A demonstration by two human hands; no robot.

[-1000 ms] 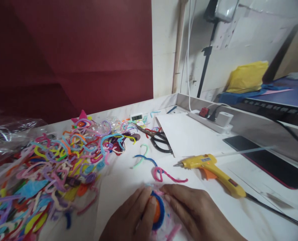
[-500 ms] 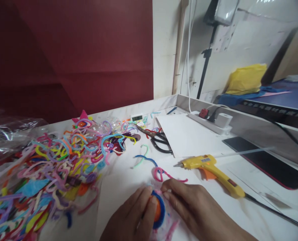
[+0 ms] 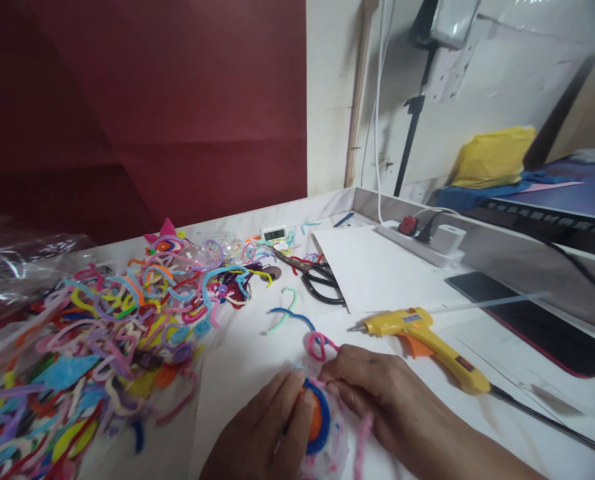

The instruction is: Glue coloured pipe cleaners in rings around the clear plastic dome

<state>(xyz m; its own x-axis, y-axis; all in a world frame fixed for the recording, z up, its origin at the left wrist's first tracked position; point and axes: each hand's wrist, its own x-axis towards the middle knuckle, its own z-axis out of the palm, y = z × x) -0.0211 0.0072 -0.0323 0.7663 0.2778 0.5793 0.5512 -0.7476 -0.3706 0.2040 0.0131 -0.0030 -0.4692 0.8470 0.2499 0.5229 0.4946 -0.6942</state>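
Lower centre: blue-and-orange coiled disc [image 3: 316,417] lies on the white table [image 3: 237,373].
Left hand [image 3: 267,433]: fingers curled, pressing the disc's left edge.
Right hand [image 3: 377,393]: fingertips pinching a pink pipe cleaner [image 3: 362,433] beside the disc.
Right of the hands: yellow glue gun [image 3: 422,337].
Left side: pile of pipe cleaners [image 3: 112,320].
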